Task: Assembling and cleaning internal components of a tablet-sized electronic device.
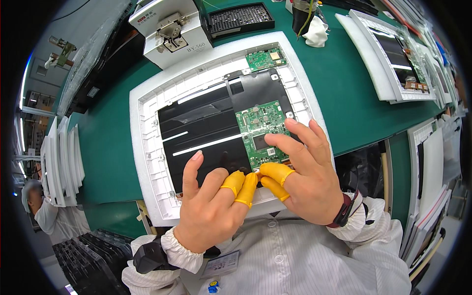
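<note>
A white plastic frame [153,183] lies on the bench with a black display panel [196,124] in it. A green circuit board [266,117] sits on the panel's right part. At the board's near edge my left hand [209,209] has two fingertips in yellow finger cots pressed together; what they grip is hidden. My right hand [312,179], also with two yellow cots, pinches a small orange-brown flex cable [259,176] just beside them. Its other fingers spread above the board. A smaller green board [265,59] sits in the frame's far right corner.
White foam [136,110] surrounds the frame on the green bench [105,162]. A white machine [172,37] and black tray [241,19] stand behind. Another panel in a frame [393,54] lies far right. White sheets [61,162] stand left. Another person [49,211] is at far left.
</note>
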Demonstrator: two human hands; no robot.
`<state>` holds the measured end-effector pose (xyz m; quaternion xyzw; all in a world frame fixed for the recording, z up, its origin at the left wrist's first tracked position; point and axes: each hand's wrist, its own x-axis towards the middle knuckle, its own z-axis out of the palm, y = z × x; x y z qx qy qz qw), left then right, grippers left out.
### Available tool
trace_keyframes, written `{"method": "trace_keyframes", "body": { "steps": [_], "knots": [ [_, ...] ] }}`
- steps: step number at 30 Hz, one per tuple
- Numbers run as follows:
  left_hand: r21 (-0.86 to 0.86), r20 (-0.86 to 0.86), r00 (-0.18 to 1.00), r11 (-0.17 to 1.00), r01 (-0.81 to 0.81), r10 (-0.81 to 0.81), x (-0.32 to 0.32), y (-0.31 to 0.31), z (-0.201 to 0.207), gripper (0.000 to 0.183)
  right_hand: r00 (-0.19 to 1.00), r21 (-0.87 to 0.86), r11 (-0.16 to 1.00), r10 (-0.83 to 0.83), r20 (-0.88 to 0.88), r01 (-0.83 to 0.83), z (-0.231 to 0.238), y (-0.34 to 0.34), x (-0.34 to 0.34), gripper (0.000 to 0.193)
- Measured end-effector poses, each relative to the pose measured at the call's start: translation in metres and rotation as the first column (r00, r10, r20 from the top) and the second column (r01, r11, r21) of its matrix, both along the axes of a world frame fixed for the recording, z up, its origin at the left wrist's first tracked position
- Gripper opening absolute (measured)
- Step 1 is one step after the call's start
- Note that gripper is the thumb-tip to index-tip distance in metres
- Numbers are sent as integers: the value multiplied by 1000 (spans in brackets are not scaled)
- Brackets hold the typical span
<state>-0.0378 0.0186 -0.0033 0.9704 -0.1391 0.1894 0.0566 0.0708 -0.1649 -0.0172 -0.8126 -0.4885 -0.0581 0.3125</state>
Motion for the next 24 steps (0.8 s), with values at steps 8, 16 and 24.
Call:
{"method": "trace_keyframes", "body": {
  "steps": [8,16,24],
  "knots": [
    [6,-31,999,999,36,-36,-1,4,0,7,1000,-3,1000,-4,12,4,0,0,-1,11],
    [-53,-59,998,998,32,-35,0,3,1,7,999,3,1000,-9,32,9,-1,0,-1,11],
    [-20,-87,996,1000,16,-18,-1,3,6,22,999,29,1000,-13,31,12,-2,0,0,10]
  ]
}}
